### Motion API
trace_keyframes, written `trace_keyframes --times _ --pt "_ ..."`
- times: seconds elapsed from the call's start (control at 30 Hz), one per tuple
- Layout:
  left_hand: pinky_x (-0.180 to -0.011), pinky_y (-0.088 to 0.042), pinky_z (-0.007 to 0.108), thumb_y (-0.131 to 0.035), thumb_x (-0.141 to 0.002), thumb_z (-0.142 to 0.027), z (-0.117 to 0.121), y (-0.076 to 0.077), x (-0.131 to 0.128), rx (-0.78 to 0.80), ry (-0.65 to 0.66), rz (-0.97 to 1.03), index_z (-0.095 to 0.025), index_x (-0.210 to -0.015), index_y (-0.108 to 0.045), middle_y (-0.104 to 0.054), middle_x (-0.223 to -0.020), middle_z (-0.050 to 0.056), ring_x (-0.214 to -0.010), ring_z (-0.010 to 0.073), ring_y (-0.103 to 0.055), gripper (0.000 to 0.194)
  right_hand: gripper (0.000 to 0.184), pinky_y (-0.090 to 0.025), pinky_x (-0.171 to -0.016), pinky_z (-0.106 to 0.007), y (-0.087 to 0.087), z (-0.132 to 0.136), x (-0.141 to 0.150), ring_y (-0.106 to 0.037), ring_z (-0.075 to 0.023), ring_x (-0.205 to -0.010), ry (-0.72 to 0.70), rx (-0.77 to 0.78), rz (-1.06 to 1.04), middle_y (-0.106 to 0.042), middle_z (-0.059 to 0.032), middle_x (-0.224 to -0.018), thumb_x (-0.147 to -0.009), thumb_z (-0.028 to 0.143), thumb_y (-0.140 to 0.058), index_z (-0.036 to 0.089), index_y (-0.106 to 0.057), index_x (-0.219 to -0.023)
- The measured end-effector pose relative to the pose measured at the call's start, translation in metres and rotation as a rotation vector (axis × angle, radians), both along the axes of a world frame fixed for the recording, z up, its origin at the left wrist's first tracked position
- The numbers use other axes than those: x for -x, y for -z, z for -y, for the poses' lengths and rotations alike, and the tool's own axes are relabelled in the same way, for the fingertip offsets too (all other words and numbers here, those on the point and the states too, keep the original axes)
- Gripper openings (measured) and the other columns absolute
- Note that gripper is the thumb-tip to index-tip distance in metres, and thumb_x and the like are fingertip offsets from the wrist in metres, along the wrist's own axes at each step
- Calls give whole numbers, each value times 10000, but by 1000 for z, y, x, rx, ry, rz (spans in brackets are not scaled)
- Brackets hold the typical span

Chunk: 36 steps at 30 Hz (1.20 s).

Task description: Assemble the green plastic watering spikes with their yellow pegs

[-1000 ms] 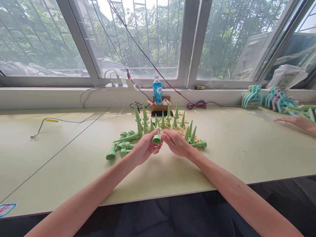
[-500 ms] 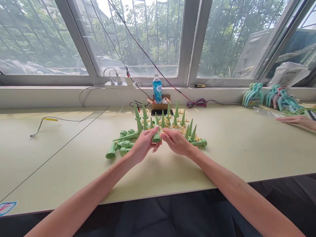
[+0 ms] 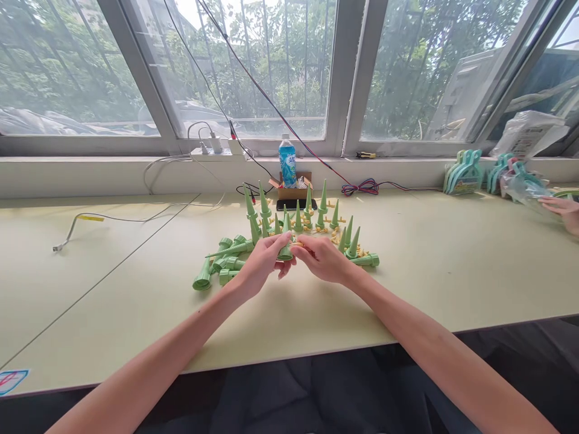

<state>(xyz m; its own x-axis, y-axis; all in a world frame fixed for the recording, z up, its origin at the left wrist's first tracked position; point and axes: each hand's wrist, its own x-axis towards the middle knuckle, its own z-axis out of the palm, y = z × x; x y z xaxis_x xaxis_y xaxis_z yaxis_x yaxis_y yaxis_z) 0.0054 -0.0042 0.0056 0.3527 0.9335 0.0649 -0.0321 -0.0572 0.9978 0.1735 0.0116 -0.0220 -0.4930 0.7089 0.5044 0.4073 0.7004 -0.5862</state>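
Note:
My left hand [image 3: 266,260] is closed round a green plastic plant watering spike [image 3: 284,252], its point up and away from me. At the side of that spike, my right hand [image 3: 321,258] pinches a small yellow valve [image 3: 297,244], mostly hidden by the fingers. Several green spikes stand upright behind my hands, some with yellow valves sticking out of their sides. To the left lies a heap of green spikes [image 3: 202,278] on their sides. Loose yellow valves [image 3: 357,250] are scattered among the standing spikes, and one spike [image 3: 367,260] lies at the right.
A blue-labelled bottle [image 3: 287,161] stands in a small cardboard box [image 3: 294,191] behind a dark phone [image 3: 296,205]. Cables [image 3: 362,188] run over the table and sill. At the far right, another person's hand [image 3: 563,211] is near bagged teal hangers [image 3: 525,181].
My hands stay nearly in place, with the green spike tilted slightly and the yellow valve against its side. The other person's hand has lifted and moved onto clear plastic at the right.

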Motion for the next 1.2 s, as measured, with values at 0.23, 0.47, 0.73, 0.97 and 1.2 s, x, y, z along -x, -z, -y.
trace_keyframes --times 0.23,0.47,0.73,0.97,1.2 --pt "-412 -373 216 -561 -864 -487 2 0 0 -73 14 -160 -158 -726 -542 -576 -613 16 -442 95 -500 357 359 -339 -567 -227 -2 1 -1 -462 -89 -539 -47 3 46 -641 -6 -697 -993 393 -374 177 -541 -760" --pt "-421 -392 228 -461 -906 -547 4 0 -2 -60 56 -127 -153 -732 -522 -578 -626 27 -450 101 -509 434 412 -358 -592 -232 -1 1 -2 -521 -100 -572 -43 -7 29 -649 -16 -690 -993 432 -367 178 -503 -698" --pt "-419 -389 243 -362 -933 -563 -1 6 1 -8 133 -55 -154 -784 -540 -592 -623 45 -464 131 -516 471 465 -361 -616 -231 -3 2 -1 -540 -100 -567 -1 -22 72 -661 -13 -660 -1001 426 -348 174 -532 -656" --pt "-435 -394 248 -358 -934 -552 -3 9 3 17 150 -54 -155 -751 -532 -595 -619 47 -464 133 -510 470 497 -344 -609 -225 -3 2 1 -536 -97 -559 60 -61 117 -667 -12 -635 -1007 399 -329 171 -531 -614" --pt "-435 -395 247 -342 -936 -549 -5 12 5 15 170 -56 -145 -723 -545 -590 -630 58 -480 135 -512 500 524 -303 -572 -229 1 1 2 -478 -91 -510 133 -123 179 -616 -7 -577 -1003 431 -325 170 -507 -587"
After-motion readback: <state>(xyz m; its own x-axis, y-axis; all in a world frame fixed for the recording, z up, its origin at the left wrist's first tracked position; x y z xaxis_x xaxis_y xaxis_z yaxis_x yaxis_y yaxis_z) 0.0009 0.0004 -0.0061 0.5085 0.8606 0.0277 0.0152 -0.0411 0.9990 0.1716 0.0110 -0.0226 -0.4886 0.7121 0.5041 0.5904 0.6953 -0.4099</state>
